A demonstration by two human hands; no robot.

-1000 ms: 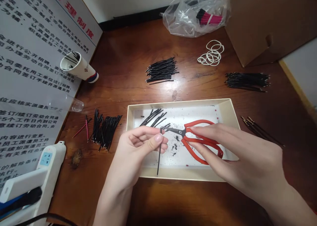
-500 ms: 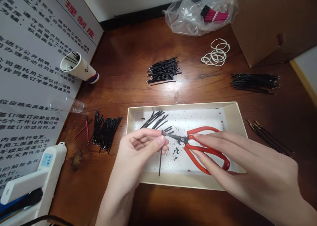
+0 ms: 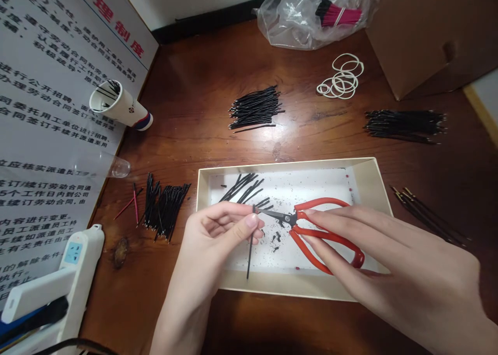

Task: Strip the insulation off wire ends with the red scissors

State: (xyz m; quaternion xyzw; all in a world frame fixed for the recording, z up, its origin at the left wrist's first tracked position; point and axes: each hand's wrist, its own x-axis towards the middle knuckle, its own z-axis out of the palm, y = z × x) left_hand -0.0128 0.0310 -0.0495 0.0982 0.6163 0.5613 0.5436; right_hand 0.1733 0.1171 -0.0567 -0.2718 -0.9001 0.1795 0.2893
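Black wire, left hand — red scissors, right hand

Wire in left hand, scissors under right hand

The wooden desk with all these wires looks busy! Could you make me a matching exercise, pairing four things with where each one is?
Things:
1. the left hand
2. the right hand
3. a bundle of magenta wires
4. white rubber bands

Places:
A. lying over red-handled scissors
B. lying loose on the brown wooden desk
C. pinching a thin black wire
D. inside a clear plastic bag

Pairs: 1-C, 2-A, 3-D, 4-B
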